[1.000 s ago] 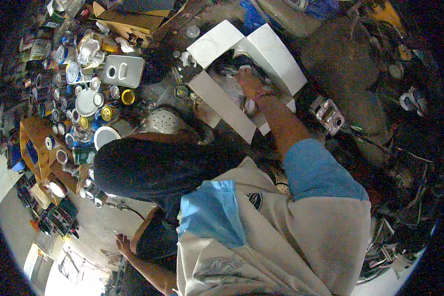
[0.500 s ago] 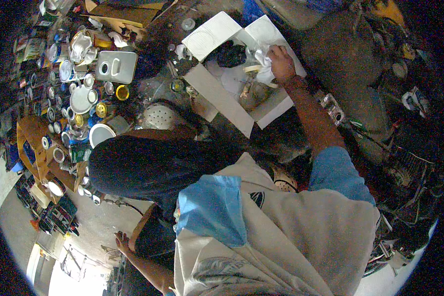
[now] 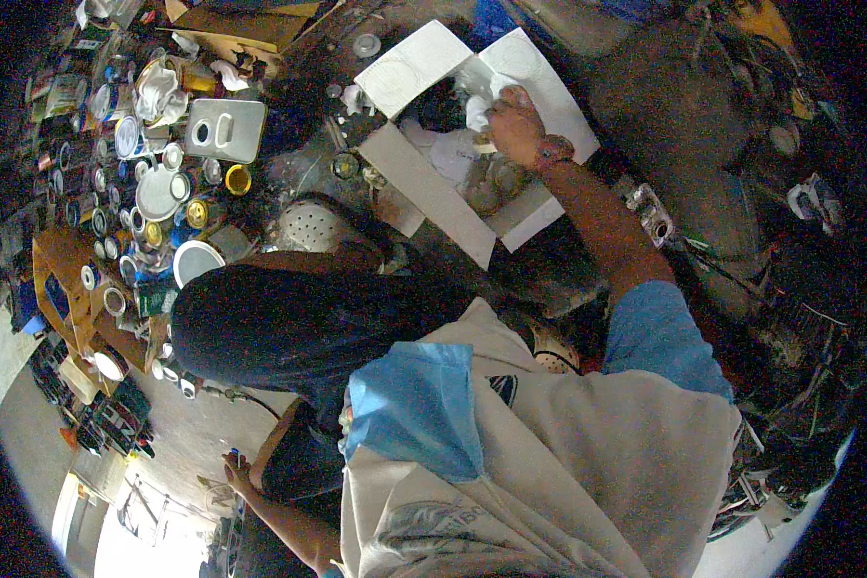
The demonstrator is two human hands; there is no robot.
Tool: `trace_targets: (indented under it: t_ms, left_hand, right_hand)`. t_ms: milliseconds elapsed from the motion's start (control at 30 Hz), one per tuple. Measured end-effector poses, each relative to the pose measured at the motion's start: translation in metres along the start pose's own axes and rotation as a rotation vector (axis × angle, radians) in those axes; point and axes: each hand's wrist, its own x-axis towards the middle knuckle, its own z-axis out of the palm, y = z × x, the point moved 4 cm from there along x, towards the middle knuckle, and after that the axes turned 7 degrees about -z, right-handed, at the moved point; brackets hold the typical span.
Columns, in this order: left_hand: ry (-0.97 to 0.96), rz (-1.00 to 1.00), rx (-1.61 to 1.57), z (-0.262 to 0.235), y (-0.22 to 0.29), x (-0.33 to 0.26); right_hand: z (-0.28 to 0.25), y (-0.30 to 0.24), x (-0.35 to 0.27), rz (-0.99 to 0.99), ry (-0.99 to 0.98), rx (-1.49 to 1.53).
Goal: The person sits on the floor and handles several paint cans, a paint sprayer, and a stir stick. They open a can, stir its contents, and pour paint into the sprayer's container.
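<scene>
We see an open white cardboard box (image 3: 433, 188) near the top of the view, its four flaps folded outward and its inside packed with crumpled white wrapping and a few pale, rounded items that we cannot make out clearly. The right hand (image 3: 516, 125) reaches into the far corner of the box, its fingers closed around a wad of white paper or plastic (image 3: 480, 108) that it grips just above the contents; a band sits at the wrist. The right forearm runs down from there to a blue sleeve (image 3: 660, 337). The left hand is not in sight from here, so we cannot tell how it is held. The box sits on a dark, dirty, cluttered ground strewn with scraps and small parts. To the left of it lies a perforated metal bowl (image 3: 310, 226), and farther left a dense spread of round tins and lids (image 3: 154, 193) surrounds a flat grey canister (image 3: 224, 130) with a handle opening. A dark-haired head (image 3: 289, 323) of another person fills the middle of the view, below the box, and pale concrete floor (image 3: 29, 424) shows at the lower left edge.
</scene>
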Motion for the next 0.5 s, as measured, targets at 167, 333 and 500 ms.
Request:
trace_targets:
  t_ms: [167,333,500]
  left_hand:
    - [0.006,-0.016,-0.013,0.0,-0.002,-0.001]
    - [0.01,-0.035,-0.029,-0.002,-0.004,-0.003]
    - [0.022,-0.064,-0.06,-0.003,-0.011,-0.006]
  right_hand:
    - [0.009,-0.035,0.031,0.046,0.45,0.137]
    - [0.043,-0.059,0.054,0.054,0.211,0.223]
    - [0.068,-0.052,0.046,0.213,-0.023,0.399]
